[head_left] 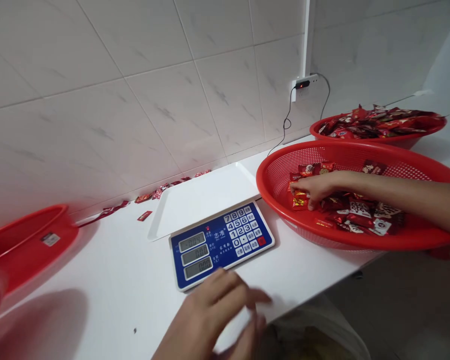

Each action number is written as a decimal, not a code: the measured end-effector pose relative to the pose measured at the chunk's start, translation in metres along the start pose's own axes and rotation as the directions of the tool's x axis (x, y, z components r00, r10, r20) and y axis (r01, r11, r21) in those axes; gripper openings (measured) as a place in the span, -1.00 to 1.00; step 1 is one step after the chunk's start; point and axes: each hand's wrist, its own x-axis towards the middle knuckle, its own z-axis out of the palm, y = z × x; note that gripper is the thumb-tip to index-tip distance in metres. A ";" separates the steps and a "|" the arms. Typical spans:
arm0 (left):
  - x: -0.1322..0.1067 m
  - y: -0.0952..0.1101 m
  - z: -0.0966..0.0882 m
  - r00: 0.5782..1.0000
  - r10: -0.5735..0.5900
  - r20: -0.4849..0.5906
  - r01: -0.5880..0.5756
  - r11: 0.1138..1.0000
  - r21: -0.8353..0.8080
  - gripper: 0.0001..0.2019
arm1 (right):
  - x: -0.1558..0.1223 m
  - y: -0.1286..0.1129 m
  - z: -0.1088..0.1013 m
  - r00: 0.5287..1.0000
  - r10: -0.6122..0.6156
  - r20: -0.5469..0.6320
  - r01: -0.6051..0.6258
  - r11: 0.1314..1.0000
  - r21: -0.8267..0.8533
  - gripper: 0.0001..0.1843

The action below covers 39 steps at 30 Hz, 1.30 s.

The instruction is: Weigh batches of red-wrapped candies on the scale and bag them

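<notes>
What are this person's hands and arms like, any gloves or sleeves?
No gloves: the left hand and right hand are both bare, with no ring or watch showing. The right forearm has no sleeve up to the picture's edge. The left hand is blurred, so fine details are lost.

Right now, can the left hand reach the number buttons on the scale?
Probably yes. The left hand is just in front of the scale, open and holding nothing, and nothing lies between it and the number buttons.
</notes>
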 end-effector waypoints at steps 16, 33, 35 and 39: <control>0.056 -0.011 0.050 0.968 -0.110 0.225 0.035 0.948 0.315 -0.80 | 0.004 0.006 0.002 0.997 -0.073 -0.022 0.073 0.997 -0.014 0.12; 0.065 0.012 0.039 0.979 -0.058 0.196 0.034 0.992 0.122 -0.94 | 0.006 0.007 0.008 0.997 -0.037 -0.064 0.039 0.999 0.034 0.14; 0.054 0.018 0.040 0.998 0.008 0.065 -0.015 0.994 0.107 -0.91 | 0.005 0.006 0.008 0.996 -0.027 -0.080 0.030 0.999 0.036 0.10; 0.037 0.024 0.041 0.998 0.034 -0.056 -0.027 0.992 0.125 -0.88 | 0.007 0.007 0.008 0.998 -0.007 -0.068 0.007 1.000 0.006 0.10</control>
